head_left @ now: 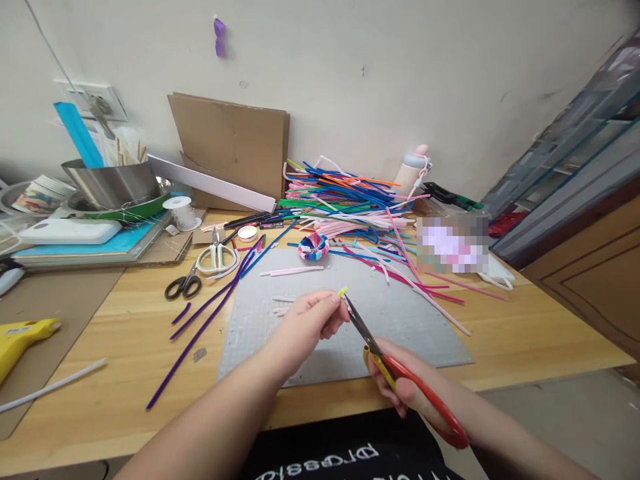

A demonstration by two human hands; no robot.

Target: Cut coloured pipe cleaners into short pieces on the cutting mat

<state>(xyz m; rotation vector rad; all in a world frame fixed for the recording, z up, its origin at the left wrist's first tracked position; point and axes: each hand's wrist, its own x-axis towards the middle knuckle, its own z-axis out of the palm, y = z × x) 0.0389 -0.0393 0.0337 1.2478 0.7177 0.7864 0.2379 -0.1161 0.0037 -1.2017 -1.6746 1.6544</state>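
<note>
Pinched in my left hand [320, 313] is a short yellow piece [343, 292], probably pipe cleaner, with only its tip showing above the fingers. My right hand [400, 387] grips scissors [410, 380] with red and yellow handles. Their blade tips reach up to the yellow piece, and the blades look nearly closed. Both hands are above a grey cutting mat [270, 340]. A few pale pipe cleaner pieces [284, 300] lie beside my left hand. Beyond the hands sits a small round coil [314, 247] in blue, pink and white.
A heap of coloured pipe cleaners [345, 193] lies at the back. To the left are white-handled scissors [218, 257], black-handled scissors [184, 285], purple pipe cleaners [200, 320] and a yellow glue gun [25, 340]. Cardboard [230, 147] leans on the wall; a bottle [414, 170] stands back right.
</note>
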